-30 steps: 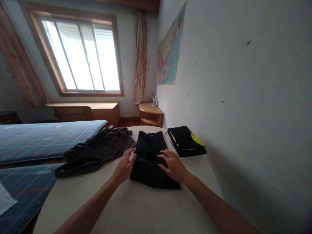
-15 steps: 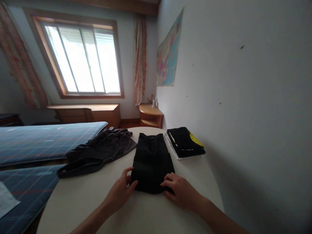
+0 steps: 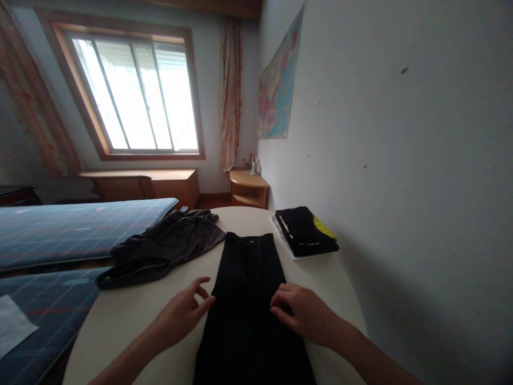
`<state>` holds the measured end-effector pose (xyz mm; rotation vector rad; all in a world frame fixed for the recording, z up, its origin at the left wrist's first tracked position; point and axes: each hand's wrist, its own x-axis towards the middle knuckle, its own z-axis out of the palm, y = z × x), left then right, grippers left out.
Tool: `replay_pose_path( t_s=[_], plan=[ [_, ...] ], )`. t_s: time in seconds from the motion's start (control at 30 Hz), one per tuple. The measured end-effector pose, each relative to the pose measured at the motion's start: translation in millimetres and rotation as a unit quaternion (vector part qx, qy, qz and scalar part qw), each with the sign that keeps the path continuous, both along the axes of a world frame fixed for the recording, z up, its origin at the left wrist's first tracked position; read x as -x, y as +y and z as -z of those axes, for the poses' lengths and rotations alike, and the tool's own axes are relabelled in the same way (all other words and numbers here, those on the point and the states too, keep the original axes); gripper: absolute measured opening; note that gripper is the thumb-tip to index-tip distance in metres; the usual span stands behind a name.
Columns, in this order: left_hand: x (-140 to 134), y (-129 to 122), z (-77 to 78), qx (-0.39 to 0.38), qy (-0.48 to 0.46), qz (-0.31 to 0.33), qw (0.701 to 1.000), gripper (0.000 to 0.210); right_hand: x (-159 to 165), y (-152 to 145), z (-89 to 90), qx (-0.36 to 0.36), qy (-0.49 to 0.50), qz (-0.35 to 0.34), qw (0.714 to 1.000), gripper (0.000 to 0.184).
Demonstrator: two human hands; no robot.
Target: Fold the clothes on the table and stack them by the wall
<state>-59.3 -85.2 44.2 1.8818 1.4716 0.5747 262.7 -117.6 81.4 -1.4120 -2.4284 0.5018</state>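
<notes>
A black garment [image 3: 250,321] lies flat down the middle of the table, its near end running out of the bottom of the view. A small light tag shows at its far edge. My left hand [image 3: 186,310] is at the garment's left edge, thumb and fingers apart, gripping nothing. By the right edge is my right hand [image 3: 300,310], its fingers loosely bent with a gap to the thumb, and no cloth is visibly pinched in it. A crumpled dark grey garment [image 3: 168,246] lies farther left, partly over the table's edge.
A folded black and yellow garment [image 3: 306,232] rests on a white, flat packet at the back right of the round cream table [image 3: 132,321]. Blue plaid mattresses [image 3: 80,230] stand left. A white wall [image 3: 420,214] closes off the right side.
The black garment's near part has opened out toward me, so it is longer, and its far edge sits closer. My left hand has moved left, slightly away from the cloth.
</notes>
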Motion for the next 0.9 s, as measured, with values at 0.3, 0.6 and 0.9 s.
replay_pose_path(
  t_s=[0.3,0.6,0.9],
  plan=[
    [-38.6,42.1,-12.2,-0.097,0.146,0.134,0.975,0.043,-4.7,36.5,25.6,-0.025,-0.034,0.073,0.996,0.03],
    [-41.5,35.2,-21.1,-0.073,0.153,0.17,0.971,0.019,-3.7,33.8,22.6,0.031,0.028,0.041,0.998,0.014],
    [-41.2,54.1,-97.2,-0.106,0.034,0.216,0.97,0.023,-20.3,65.2,-35.4,0.015,0.13,-0.01,0.991,0.023]
  ],
)
